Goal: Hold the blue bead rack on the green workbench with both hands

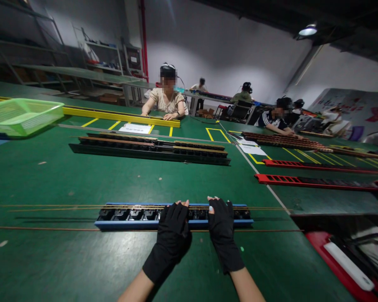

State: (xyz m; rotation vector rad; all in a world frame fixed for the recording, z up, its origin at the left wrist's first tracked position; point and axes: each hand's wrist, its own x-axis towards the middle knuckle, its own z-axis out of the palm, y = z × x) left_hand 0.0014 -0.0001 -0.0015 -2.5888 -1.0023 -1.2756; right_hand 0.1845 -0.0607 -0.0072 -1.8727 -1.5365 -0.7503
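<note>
Blue plastic forms the long tray (173, 223) lying crosswise on the green table (82, 176), just ahead of the person. Its row of black compartments (129, 214) holds small dark parts, and thin brass-coloured rods (50, 206) run along its far edge and stick out well past both ends, so the tray seems to serve as a jig that keeps rods and parts lined up. Another thin rod (50, 228) lies on the table along the near side.

Both hands wear black gloves with open fingertips. The left hand (173, 233) and the right hand (222, 228) lie flat side by side on the middle of the tray, palms down, fingers stretched to the far edge where the rods run. Neither is clamped on anything; they look to be pressing down, which I judge steadies the tray or seats the rods.

Farther off lie a longer black tray (151, 151) with its own rods, a yellow rail (119, 116), a sheet of paper (135, 128) and, at the left edge, a green mesh basket (22, 115). To the right are two red trays (315, 181). A person in a beige top (166, 102) sits across the table, another in a striped shirt (272, 119) sits farther right, and others are behind them.
</note>
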